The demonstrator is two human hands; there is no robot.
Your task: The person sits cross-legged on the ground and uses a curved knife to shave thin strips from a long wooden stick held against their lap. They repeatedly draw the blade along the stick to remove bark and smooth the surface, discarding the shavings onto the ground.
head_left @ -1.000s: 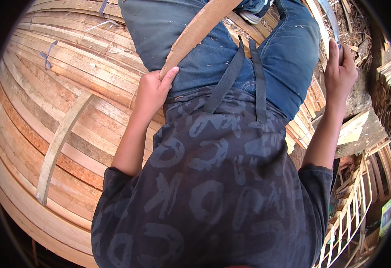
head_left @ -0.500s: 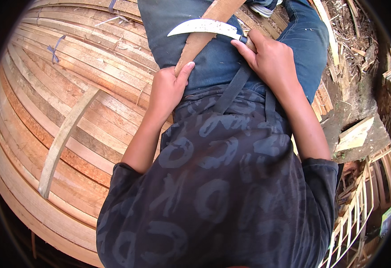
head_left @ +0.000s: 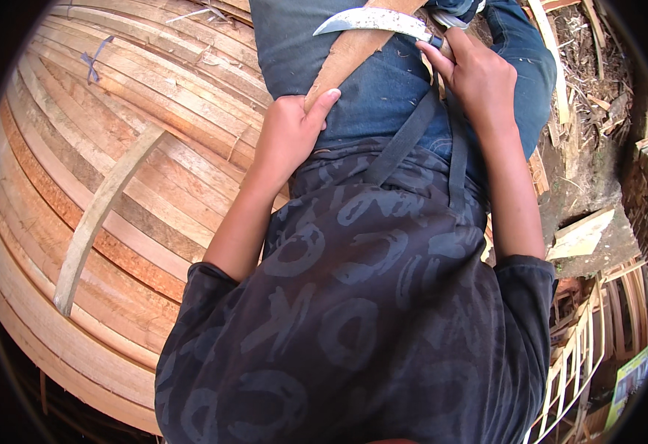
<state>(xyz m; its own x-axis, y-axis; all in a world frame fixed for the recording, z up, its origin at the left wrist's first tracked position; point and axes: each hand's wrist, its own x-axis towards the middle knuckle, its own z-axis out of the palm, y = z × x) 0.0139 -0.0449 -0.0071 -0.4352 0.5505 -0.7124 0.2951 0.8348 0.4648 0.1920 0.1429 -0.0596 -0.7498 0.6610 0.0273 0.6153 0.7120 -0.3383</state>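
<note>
1. Stacked planks (head_left: 116,148) fill nine o'clock; one loose pale slat (head_left: 98,214) lies across them.
2. Left hand (head_left: 287,137) grips one wooden strip (head_left: 346,55) on the lap.
3. Right hand (head_left: 479,78), one o'clock, fingers closed round one curved knife (head_left: 372,21) crossing the strip.

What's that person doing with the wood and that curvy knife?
The person's left hand grips the near end of a wooden slat lying across their lap. The right hand holds a curved knife with its blade laid across the slat. A big stack of planks lies on the left, with one loose strip resting on top.
</note>
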